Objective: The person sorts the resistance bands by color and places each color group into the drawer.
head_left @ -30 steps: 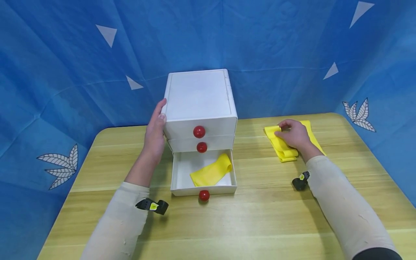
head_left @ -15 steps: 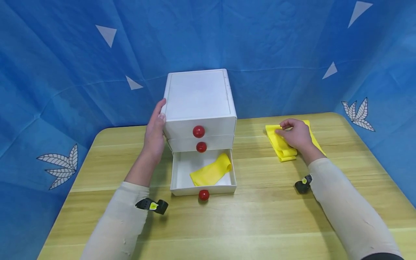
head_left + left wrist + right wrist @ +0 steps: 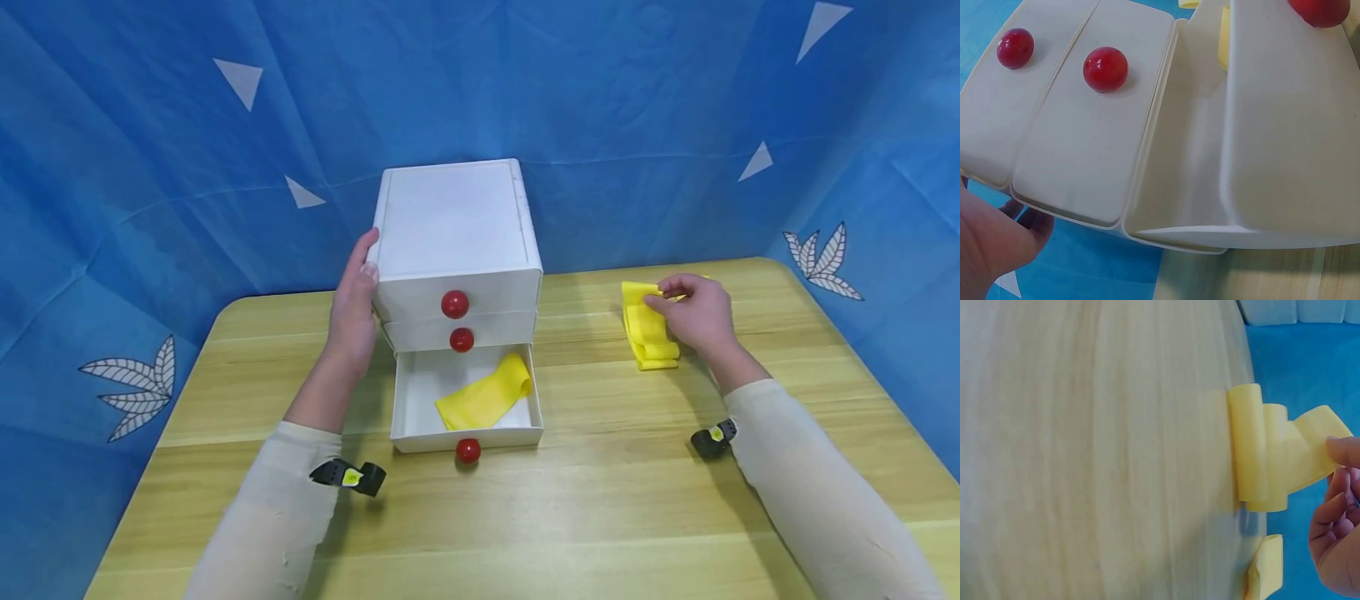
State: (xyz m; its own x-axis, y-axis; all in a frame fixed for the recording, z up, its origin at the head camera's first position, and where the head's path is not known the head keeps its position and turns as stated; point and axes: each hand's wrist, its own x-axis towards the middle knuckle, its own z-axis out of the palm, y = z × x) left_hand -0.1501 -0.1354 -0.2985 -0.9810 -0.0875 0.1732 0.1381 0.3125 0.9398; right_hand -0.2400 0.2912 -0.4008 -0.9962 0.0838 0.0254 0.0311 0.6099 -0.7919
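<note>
A white drawer cabinet (image 3: 453,217) with red knobs stands at the middle of the table, its bottom drawer (image 3: 408,392) pulled out. Inside that drawer lies a folded yellow cloth strip (image 3: 480,400). My left hand (image 3: 352,321) rests against the cabinet's left side, fingers extended along it; the left wrist view shows the fingertips partly behind the side. Between thumb and fingers my right hand (image 3: 697,312) pinches the end of another yellow cloth strip (image 3: 1250,444), whose looped folds rest on the table. A further yellow piece (image 3: 1266,569) lies near it in the right wrist view.
The wooden table (image 3: 585,500) has its far edge against a blue curtain (image 3: 637,125). The open drawer juts toward the front, with its red knob (image 3: 468,451) facing me. Bare tabletop lies between the drawer and my right hand.
My right hand has shifted slightly to the right with the pinched end of the strip. The strip's outline is narrower, and the yellow part beyond the hand is now mostly hidden. My left hand stays put.
</note>
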